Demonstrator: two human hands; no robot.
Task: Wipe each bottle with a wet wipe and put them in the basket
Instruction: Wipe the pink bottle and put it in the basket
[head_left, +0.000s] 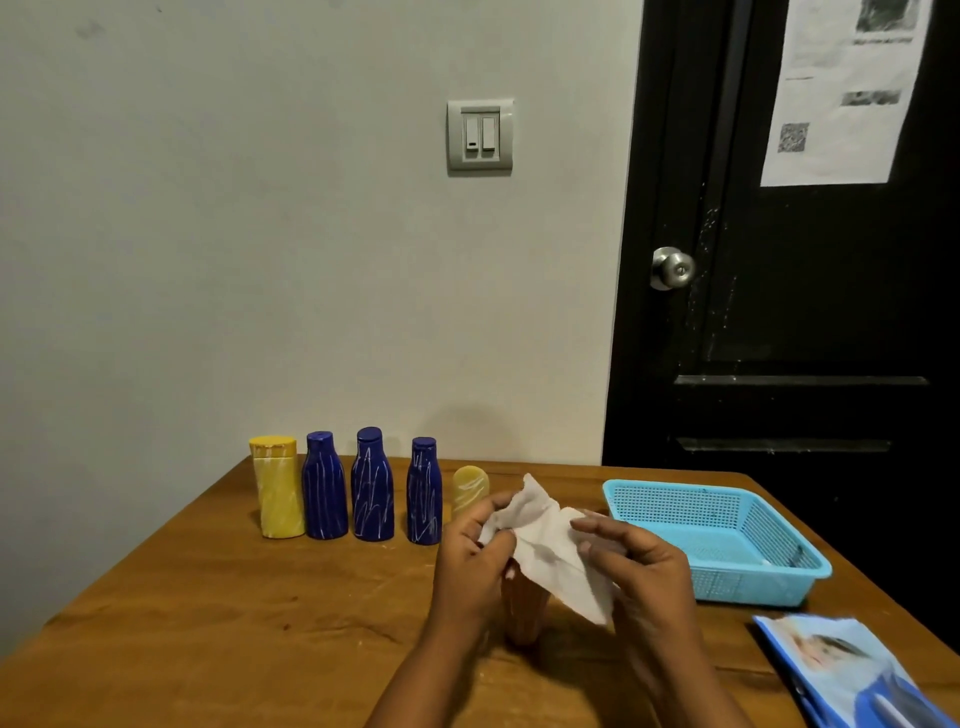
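Note:
A white wet wipe (545, 545) is spread between both hands above the table. My left hand (470, 566) pinches its left edge and also grips a brown bottle (524, 605) standing under the wipe. My right hand (641, 566) holds the wipe's right side with thumb and fingers. Along the back stand a yellow bottle (278, 486), three blue bottles (324, 486) (372, 486) (424, 491) marked with white streaks, and a small tan bottle (469, 488) partly hidden behind my left hand. The blue mesh basket (670, 491) sits at the right with no bottle inside.
The wooden table (234, 613) reaches the wall behind the bottles. A blue wet-wipe pack (847, 670) lies at the front right corner. A black door (805, 312) with a metal knob stands behind the basket.

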